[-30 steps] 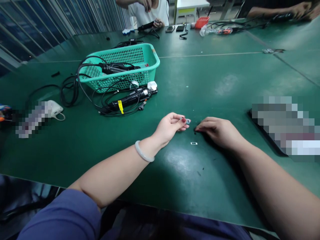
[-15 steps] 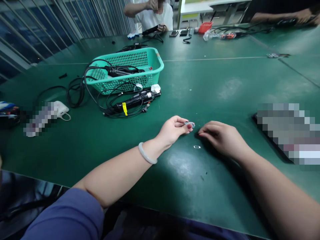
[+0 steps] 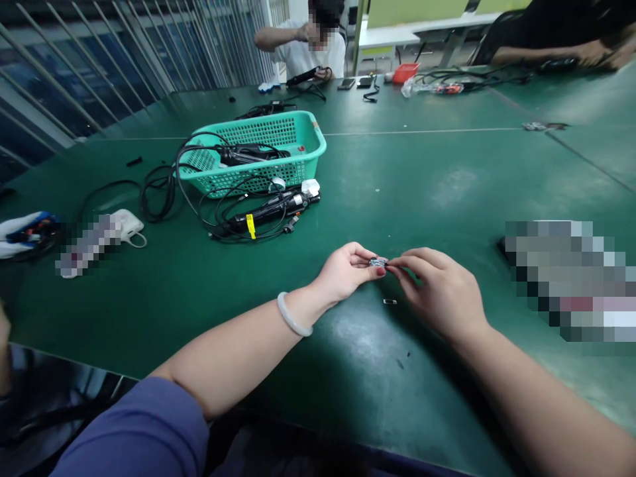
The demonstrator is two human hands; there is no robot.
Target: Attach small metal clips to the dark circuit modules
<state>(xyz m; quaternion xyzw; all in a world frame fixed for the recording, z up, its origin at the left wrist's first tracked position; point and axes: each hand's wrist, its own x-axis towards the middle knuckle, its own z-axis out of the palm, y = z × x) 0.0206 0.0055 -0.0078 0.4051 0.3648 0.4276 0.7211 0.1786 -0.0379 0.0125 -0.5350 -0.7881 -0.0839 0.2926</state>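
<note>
Between thumb and fingers, my left hand (image 3: 345, 270) pinches a small silvery, greyish part (image 3: 378, 263), too small to name more exactly. My right hand (image 3: 437, 285) has its fingertips pinched at the right end of that part. Whether they hold a separate small piece there, I cannot make out. Just below the hands, a tiny flat rectangular frame (image 3: 390, 302) with a light rim lies on the green table (image 3: 348, 371). Two small dark specks are further down on the tabletop.
Ahead on the left stands a green plastic basket (image 3: 318, 149) holding a black device and cables. A black handheld device (image 3: 268, 211) with a yellow tag lies before it. A white charger-like object (image 3: 126, 225) is at left, a blurred-out flat object (image 3: 566, 278) at right. Other people sit across.
My right hand has moved left, and its fingertips now meet the small part in my left hand. The whole view has shifted, with the scene slightly lower in the frame.
</note>
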